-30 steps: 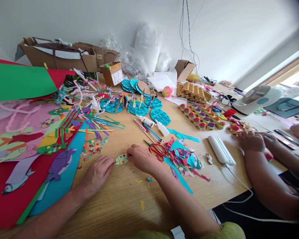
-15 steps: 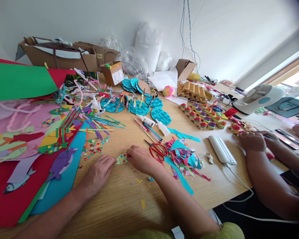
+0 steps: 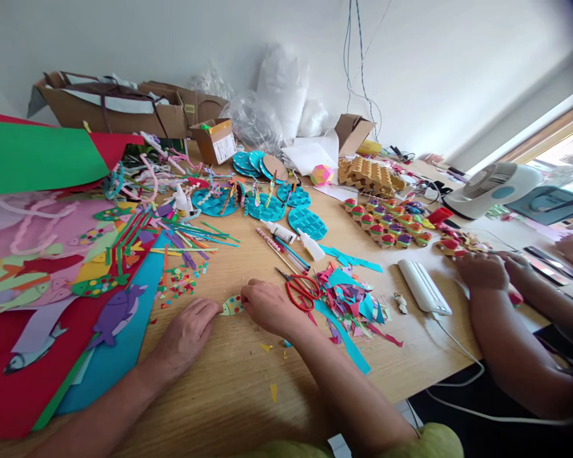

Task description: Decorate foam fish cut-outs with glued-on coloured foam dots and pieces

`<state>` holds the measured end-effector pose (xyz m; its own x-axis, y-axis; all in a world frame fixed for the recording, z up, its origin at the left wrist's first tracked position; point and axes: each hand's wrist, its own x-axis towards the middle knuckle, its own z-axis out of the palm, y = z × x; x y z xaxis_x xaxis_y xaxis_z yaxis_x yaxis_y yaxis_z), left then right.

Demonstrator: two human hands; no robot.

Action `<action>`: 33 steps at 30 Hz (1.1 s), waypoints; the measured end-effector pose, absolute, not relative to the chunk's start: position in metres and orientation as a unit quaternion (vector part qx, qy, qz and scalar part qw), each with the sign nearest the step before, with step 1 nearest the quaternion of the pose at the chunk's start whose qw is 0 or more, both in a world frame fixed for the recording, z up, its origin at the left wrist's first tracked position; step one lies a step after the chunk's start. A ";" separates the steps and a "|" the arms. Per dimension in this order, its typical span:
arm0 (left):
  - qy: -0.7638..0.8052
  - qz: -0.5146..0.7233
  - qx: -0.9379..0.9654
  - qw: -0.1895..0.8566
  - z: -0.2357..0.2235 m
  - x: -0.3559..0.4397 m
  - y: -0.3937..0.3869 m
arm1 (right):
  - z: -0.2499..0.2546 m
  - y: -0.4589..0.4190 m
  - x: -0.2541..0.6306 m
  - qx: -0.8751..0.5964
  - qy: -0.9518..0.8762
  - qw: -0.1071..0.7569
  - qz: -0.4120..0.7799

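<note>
A small light-green paper fish point(image 3: 232, 306) with coloured dots lies low over the table between my hands. My left hand point(image 3: 191, 324) rests on the table, its fingers together and their tips holding the fish's head end. Over the tail end, my right hand point(image 3: 270, 307) is closed in a pinch that hides that end. Red-handled scissors point(image 3: 303, 292) lie open just beyond my right hand, next to a pile of coloured paper scraps point(image 3: 348, 292). Tiny paper dots point(image 3: 179, 283) are scattered past my left hand.
Stacked coloured sheets with paper fish, among them a purple fish point(image 3: 117, 315), lie at left. Glue bottles point(image 3: 310, 245) and blue woven discs point(image 3: 308, 222) stand ahead. A white power bank point(image 3: 423, 286) with a cable and another person's hand point(image 3: 482, 270) are at right.
Both hands stay in place around the paper fish. The whole view has shifted very slightly; nothing else visibly differs.
</note>
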<state>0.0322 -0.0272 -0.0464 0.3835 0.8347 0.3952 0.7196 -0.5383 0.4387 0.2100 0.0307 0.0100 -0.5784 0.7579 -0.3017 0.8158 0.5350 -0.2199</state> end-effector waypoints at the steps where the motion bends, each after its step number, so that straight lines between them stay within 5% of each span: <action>1: 0.469 0.296 0.826 0.097 -0.046 0.032 -0.027 | 0.011 0.030 0.209 0.456 0.870 0.087 -0.169; 33: 0.471 0.287 0.828 0.102 -0.047 0.031 -0.027 | 0.013 0.030 0.209 0.456 0.864 0.070 -0.201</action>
<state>0.0309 -0.0268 -0.0466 0.3920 0.8387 0.3780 0.7213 -0.5352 0.4395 0.2094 0.0302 0.0127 -0.5744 0.7597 -0.3048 0.8163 0.5036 -0.2829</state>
